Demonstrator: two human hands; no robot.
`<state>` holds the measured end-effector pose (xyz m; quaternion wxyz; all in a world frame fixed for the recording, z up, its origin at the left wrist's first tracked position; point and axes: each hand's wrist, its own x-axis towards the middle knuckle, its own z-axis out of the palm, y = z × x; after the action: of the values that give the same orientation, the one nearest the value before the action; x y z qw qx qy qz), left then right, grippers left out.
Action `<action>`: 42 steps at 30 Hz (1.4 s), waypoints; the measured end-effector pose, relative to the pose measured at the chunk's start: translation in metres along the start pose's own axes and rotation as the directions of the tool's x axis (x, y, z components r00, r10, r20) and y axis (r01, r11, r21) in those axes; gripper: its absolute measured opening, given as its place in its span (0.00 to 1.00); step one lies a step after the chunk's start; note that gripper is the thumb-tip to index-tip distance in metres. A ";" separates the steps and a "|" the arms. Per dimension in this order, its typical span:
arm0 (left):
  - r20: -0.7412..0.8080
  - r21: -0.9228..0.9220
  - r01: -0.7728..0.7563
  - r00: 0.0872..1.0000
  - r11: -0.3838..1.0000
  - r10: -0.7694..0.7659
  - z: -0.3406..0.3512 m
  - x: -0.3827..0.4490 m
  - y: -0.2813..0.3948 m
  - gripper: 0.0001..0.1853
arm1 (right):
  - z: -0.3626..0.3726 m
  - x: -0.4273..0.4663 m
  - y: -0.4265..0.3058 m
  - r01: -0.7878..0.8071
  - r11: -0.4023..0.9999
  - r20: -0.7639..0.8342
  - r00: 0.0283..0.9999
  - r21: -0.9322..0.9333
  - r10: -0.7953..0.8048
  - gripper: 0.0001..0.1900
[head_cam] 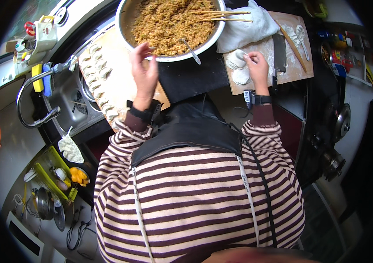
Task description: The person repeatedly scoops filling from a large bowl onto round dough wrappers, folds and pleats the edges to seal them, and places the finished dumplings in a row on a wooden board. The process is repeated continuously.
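Observation:
My right hand (258, 69) pinches the edge of a round dough wrapper (238, 58) at a small pile on the right wooden board (293, 74). Another floury wrapper (241, 77) lies just below that pile. Beside the lower rim of a large metal bowl (119, 24), my left hand (144, 74) is raised with fingers apart, holding nothing. Minced filling (173, 26) fills the bowl, with a metal spoon (191, 52) and several chopsticks (229, 14) resting in it. Under my left hand, the left board (124, 75) carries rows of folded dumplings (97, 82).
A white cloth (245, 28) covers part of the right board. A cleaver (279, 54), a rolling pin (291, 46) and a floury spoon (302, 41) lie right of my right hand. Left are a sink (69, 107) and a curved faucet (20, 98). Dark counter (193, 77) separates the boards.

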<state>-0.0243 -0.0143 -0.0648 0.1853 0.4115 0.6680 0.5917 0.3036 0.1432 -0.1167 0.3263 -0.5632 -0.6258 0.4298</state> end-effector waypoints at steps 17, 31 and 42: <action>0.409 -0.738 0.570 0.803 0.361 -0.433 0.010 0.063 -0.015 0.22 | 0.089 0.017 -0.121 0.362 0.932 0.494 0.810 0.000 -0.315 0.24; 0.154 -0.633 0.541 0.789 0.554 -0.595 0.002 0.040 -0.038 0.18 | 0.121 0.050 -0.097 0.720 0.679 0.403 0.670 -0.145 -0.624 0.07; 0.171 -0.746 0.517 0.758 0.419 -0.630 0.000 0.039 -0.039 0.19 | 0.119 0.014 -0.098 -0.026 0.960 0.500 0.858 0.278 -0.121 0.13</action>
<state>-0.0603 0.0169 -0.0923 0.4840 0.0003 0.4671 0.7400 0.1532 0.1370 -0.0783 0.2339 -0.3620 -0.6379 0.6382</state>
